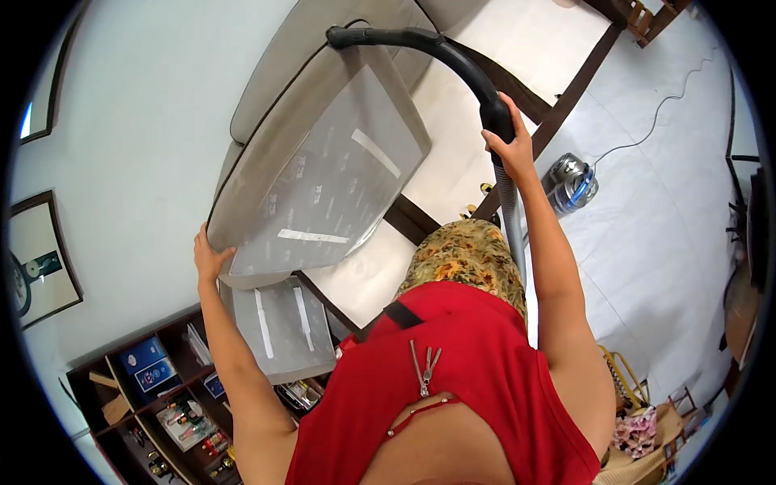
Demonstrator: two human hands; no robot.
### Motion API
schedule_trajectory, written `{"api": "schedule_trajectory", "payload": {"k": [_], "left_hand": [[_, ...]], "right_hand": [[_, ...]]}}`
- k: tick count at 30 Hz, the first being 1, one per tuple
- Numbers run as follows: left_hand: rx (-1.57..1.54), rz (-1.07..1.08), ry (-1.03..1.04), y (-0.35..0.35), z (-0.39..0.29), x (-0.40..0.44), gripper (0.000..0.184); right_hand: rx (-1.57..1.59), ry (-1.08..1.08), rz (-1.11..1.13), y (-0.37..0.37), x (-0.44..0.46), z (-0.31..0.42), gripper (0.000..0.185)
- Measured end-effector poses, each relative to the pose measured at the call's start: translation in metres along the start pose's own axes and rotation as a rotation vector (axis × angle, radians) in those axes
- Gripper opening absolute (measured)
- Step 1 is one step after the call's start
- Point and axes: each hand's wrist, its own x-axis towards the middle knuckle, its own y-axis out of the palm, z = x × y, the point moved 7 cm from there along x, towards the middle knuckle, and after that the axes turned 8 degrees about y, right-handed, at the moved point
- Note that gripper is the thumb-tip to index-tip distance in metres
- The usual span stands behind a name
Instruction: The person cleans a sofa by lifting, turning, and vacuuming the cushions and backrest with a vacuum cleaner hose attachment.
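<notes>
While a framed picture (48, 279) hangs on the wall (137, 178) at far left, a dark shelf unit (139, 414) below it keeps its contents in separate compartments: blue boxes (153, 374) in one, and small bright pieces, too small to name, in others. Farther right, the left grip (213, 255) is curled partway around the edge of a large grey cushion (315, 182), thumb on the near face and fingers behind the rim. That cushion stands tilted up off a pale seat (461, 137), its underside showing faint print and two white strips; a second cushion (279, 331) with similar strips shows just below. At the large cushion's upper edge is the black end of a vacuum wand (420, 39), which curves rightward and down into the right grip (514, 139); this one is wrapped closely around the handle section, thumb across the near side. From there a ribbed hose (508, 202) runs down past a flowered skirt (461, 255). Rightward on the tiled floor (671, 210) stands a vacuum cleaner (572, 184), silver and blue, with a thin cord; what its body contains cannot be told. At lower right lies a pink floral cloth (636, 432).
</notes>
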Motion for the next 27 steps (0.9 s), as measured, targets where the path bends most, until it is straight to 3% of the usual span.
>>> {"api": "schedule_trajectory", "payload": {"k": [11, 14, 15, 18, 24, 27], "left_hand": [[-0.018, 0.011, -0.056, 0.018, 0.03, 0.013, 0.104], [-0.072, 0.02, -0.034, 0.031, 0.054, 0.024, 0.103], [-0.09, 0.027, -0.019, 0.033, 0.058, 0.027, 0.102], [-0.144, 0.013, -0.02, 0.039, 0.073, 0.024, 0.093], [-0.31, 0.001, -0.046, 0.063, 0.123, 0.018, 0.097], [-0.401, 0.019, -0.032, 0.062, 0.113, 0.009, 0.094]], "right_hand": [[-0.042, 0.005, -0.086, -0.002, -0.054, -0.044, 0.076], [-0.392, -0.188, -0.166, -0.003, -0.078, -0.056, 0.075], [-0.44, -0.165, -0.176, 0.0, -0.09, -0.059, 0.074], [-0.151, 0.045, -0.163, 0.007, -0.115, -0.075, 0.074], [-0.008, -0.024, -0.138, 0.062, -0.076, -0.063, 0.074], [0.006, 0.015, -0.086, 0.086, -0.053, -0.087, 0.072]]}}
